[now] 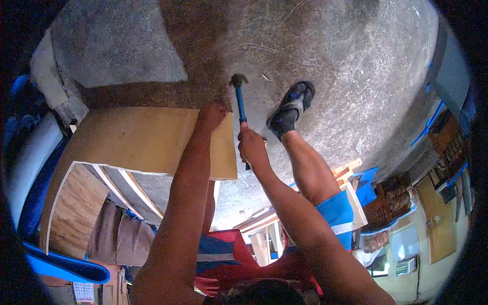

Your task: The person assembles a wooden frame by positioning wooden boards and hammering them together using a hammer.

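In the head view my right hand (252,147) is wrapped round the lower handle of a claw hammer (241,104) with a blue shaft. The dark hammer head points away from me over the floor, just right of my left hand. My left hand (211,117) rests at the far right corner of a light-brown plywood panel (147,133), its fingers pinched together. Whatever lies between those fingertips is too small to make out. Below the panel's near edge, wooden strips (140,190) and a side board (76,211) show.
My sandalled foot (292,109) stands on the scuffed concrete floor (356,76), right of the hammer. Light wooden framing (351,188) stands close behind my leg. A blue rolled edge (66,267) lies lower left. A wooden door (434,221) is at the far right.
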Motion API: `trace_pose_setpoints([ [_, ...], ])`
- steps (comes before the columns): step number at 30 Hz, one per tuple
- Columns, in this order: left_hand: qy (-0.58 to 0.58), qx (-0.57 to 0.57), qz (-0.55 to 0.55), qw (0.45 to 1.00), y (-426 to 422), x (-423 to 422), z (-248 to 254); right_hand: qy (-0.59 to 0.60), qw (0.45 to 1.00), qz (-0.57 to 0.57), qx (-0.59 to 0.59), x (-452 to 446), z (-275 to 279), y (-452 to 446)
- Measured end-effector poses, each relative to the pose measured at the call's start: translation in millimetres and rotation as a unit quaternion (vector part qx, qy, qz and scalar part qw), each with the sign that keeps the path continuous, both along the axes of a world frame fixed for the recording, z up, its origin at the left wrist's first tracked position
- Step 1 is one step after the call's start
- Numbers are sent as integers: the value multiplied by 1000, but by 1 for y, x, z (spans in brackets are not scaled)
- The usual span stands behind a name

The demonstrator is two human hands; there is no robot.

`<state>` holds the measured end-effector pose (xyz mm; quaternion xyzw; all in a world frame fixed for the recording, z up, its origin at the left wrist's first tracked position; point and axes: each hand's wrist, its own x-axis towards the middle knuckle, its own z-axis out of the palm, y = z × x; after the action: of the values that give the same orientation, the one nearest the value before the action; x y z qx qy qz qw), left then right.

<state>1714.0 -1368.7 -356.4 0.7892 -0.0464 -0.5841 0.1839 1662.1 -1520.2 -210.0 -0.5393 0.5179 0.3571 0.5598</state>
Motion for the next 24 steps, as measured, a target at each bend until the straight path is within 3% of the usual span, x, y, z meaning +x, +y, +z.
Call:
trace_pose_setpoints([
  [5, -13, 12, 1, 1000, 6, -12, -13, 126, 987, 21, 96, -2, 9, -7],
  [9, -60, 10, 16, 998, 27, -39, -50, 25, 999, -21, 11, -3, 7, 1],
  [11, -53, -19, 5, 998, 12, -14, -16, -22, 999, -31, -30, -2, 7, 1],
  [13, -53, -53, -4, 997, 3, -5, -12, 164, 979, 43, 111, 1, 4, -8],
  [16, -93, 43, 81, 991, 7, -13, -24, 145, 987, 19, 69, 3, 13, -14],
  [17, -97, -32, 82, 991, 15, -10, -27, 140, 990, -13, 28, 4, 15, -14],
  [18, -94, -105, 80, 987, 26, -16, -24, -4, 999, 51, -10, 7, 15, -13],
  [20, -97, -94, 52, 989, 27, -28, -24, 25, 990, -128, 47, 17, 25, -16],
  [22, -112, -92, 26, 989, 22, -30, -39, 14, 992, -117, 48, 29, 23, -14],
  [24, -68, -159, 209, 963, 18, -35, -38, 18, 993, -111, 45, 23, 26, -15],
])
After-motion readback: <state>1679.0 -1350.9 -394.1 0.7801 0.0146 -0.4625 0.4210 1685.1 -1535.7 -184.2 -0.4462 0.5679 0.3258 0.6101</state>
